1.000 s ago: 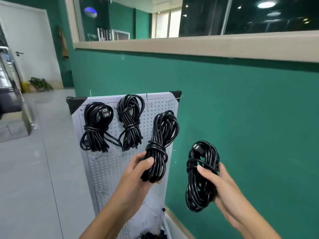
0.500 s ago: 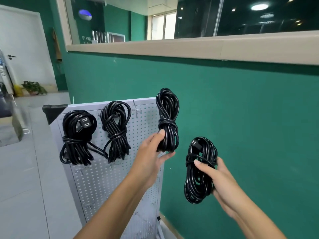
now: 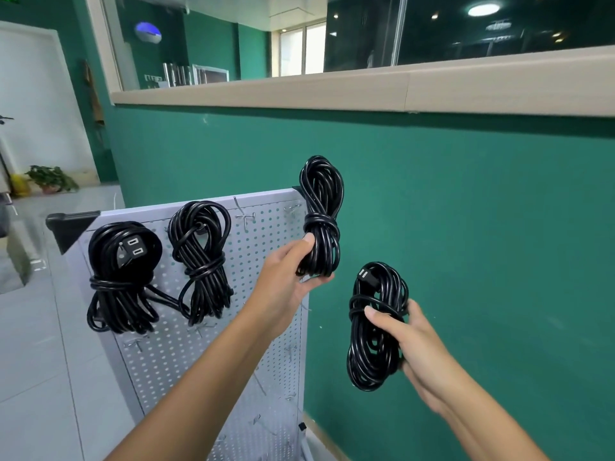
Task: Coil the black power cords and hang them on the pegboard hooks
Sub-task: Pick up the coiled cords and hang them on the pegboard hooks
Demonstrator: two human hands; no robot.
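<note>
Pegboard [image 3: 213,344] leaned on green wall [image 3: 466,227] behind left hand [image 3: 283,281] gripping raised coil [image 3: 321,214], right hand [image 3: 412,341] gripped second coil [image 3: 376,327], grey tiled floor [image 3: 43,377] beyond left hand

A green wall [image 3: 466,227] is filling the view toward 3 o'clock, a beige ledge [image 3: 332,91] running along its top. A potted plant [image 3: 50,179] is sitting at 9 o'clock beside a white door [image 3: 36,104].

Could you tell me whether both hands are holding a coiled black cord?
Yes, the left hand grips one coiled black power cord and the right hand another.
</note>
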